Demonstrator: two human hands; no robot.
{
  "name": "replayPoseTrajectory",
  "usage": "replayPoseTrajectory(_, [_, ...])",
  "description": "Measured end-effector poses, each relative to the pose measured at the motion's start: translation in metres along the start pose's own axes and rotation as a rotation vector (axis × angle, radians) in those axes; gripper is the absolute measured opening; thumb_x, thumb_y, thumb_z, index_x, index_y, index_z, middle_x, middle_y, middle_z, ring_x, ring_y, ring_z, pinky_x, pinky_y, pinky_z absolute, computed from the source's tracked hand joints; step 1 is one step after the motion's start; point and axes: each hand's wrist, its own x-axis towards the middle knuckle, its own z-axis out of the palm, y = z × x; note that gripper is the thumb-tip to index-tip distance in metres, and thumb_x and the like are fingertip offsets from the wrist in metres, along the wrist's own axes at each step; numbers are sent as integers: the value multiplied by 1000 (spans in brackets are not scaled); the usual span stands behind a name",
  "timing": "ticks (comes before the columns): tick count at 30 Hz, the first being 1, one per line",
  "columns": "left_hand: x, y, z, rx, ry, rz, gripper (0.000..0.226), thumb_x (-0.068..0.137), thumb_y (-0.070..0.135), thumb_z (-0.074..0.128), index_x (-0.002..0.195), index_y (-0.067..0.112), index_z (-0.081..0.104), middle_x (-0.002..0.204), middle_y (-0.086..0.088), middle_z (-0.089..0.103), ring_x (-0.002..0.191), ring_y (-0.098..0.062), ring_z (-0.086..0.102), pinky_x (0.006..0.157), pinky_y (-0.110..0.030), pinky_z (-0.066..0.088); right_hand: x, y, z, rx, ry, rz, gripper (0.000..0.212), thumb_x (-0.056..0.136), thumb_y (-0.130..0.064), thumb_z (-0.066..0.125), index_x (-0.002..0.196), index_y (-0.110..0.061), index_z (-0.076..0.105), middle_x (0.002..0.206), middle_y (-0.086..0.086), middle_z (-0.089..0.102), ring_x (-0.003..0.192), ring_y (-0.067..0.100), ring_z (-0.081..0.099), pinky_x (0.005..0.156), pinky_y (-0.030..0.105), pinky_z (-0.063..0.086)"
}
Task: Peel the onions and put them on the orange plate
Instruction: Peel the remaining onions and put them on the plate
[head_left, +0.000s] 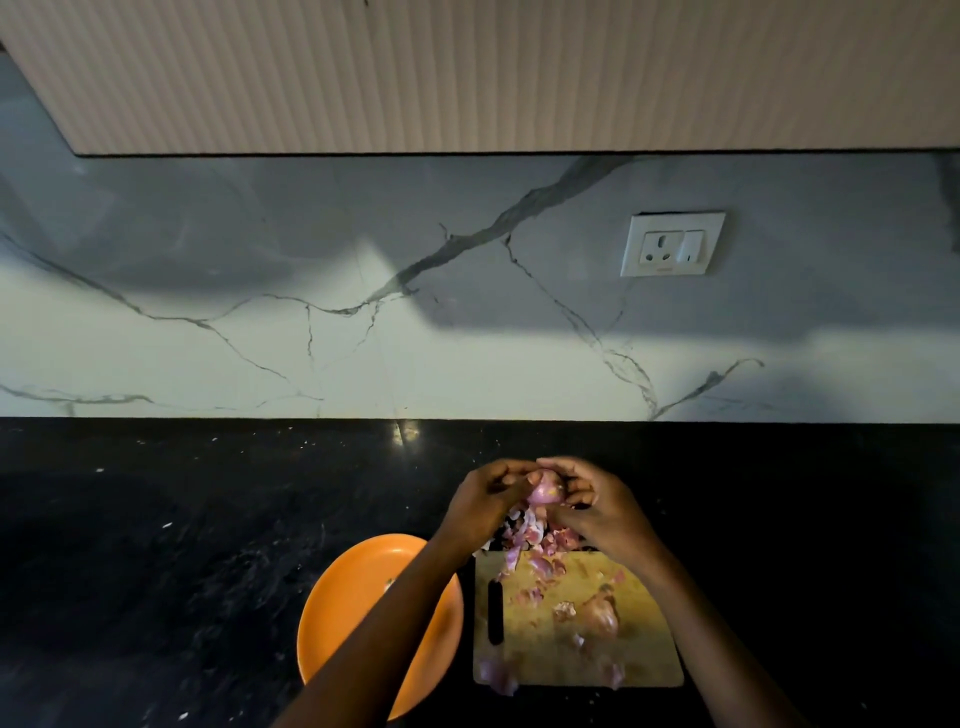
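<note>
**Onion held in both hands above the cutting board**

The onion (545, 488) sits between the two hands, raised over the far edge of the cutting board (576, 618). The left hand (480, 501) curls its fingers round the onion's left side; the right hand (597, 506) pinches it from the right. Purple peel (524, 540) hangs below them and lies scattered over the board, where another onion (600, 616) rests. The left forearm crosses above the orange plate (353, 597), just beside the board's left edge. All stand on a black worktop (156, 545) near its front edge, backed by a veined marble wall (311, 338) with a white socket (672, 243).
</note>
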Motion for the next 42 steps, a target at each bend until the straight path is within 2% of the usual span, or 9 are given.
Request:
replayPoseTrajectory(6, [-2, -3, -7, 19, 22, 13, 18, 92, 26, 72, 109, 23, 74, 101, 2, 77, 96, -16, 73, 92, -40, 57, 0, 1, -7, 69, -20, 34, 54, 75, -2, 85, 121, -22, 64, 119, -2, 72, 108, 12, 70, 90, 25, 55])
replayPoseTrajectory(9, [-5, -2, -9, 68, 32, 32, 17, 91, 27, 73, 108, 22, 74, 98, 5, 77, 92, -9, 73, 87, -30, 57, 0, 1, -7, 38, -69, 24, 59, 79, -9, 84, 130, -29, 62, 126, -5, 69, 116, 9, 66, 97, 27, 53])
replayPoseTrajectory(13, [-8, 4, -10, 191, 53, 56, 16, 91, 27, 73, 107, 23, 71, 93, 13, 74, 85, 5, 70, 74, -9, 50, 1, -2, -3, -37, -46, -9, 61, 74, -14, 89, 127, -31, 64, 121, -9, 70, 112, 5, 66, 94, 22, 54])
replayPoseTrajectory(15, [-8, 5, -8, 245, 64, 92, 21, 91, 27, 73, 111, 22, 72, 96, 14, 74, 86, 7, 69, 73, -7, 50, 2, -5, -4, -74, -36, -25, 60, 73, -13, 89, 124, -34, 66, 118, -10, 71, 109, 2, 67, 92, 21, 55])
replayPoseTrajectory(20, [-9, 8, -8, 320, 106, 125, 15, 90, 27, 75, 104, 22, 74, 89, 16, 72, 83, 10, 67, 71, -6, 48, 4, -9, -5, -155, -68, -52, 59, 74, -14, 88, 125, -33, 66, 118, -11, 70, 106, 0, 67, 90, 22, 56])
replayPoseTrajectory(27, [-10, 7, -8, 323, 104, 112, 10, 88, 30, 77, 92, 22, 73, 83, 13, 73, 78, 5, 68, 68, -12, 51, 3, -11, -5, -222, -67, -82, 61, 74, -13, 88, 116, -51, 63, 115, -14, 71, 103, 1, 68, 89, 24, 57])
replayPoseTrajectory(32, [-12, 4, -9, 324, 68, 112, 16, 88, 30, 76, 96, 16, 73, 86, 8, 74, 79, 0, 69, 71, -16, 53, 0, -11, -3, -203, -74, -51, 57, 75, -11, 87, 119, -40, 67, 112, -11, 72, 94, -1, 69, 80, 18, 54])
replayPoseTrajectory(36, [-12, 4, -12, 362, 52, 155, 13, 92, 25, 73, 100, 16, 74, 85, 13, 71, 81, 4, 67, 68, -11, 50, 0, -10, -5, -205, -80, -35, 56, 74, -7, 87, 122, -30, 69, 110, -12, 72, 95, -3, 69, 81, 15, 53])
replayPoseTrajectory(42, [-14, -1, -8, 421, 60, 220, 7, 94, 19, 70, 98, 16, 74, 89, 6, 73, 83, -4, 68, 71, -17, 51, -2, -8, -4, -239, -79, -34, 56, 74, -6, 87, 124, -22, 70, 110, -9, 73, 94, -6, 69, 80, 12, 52])
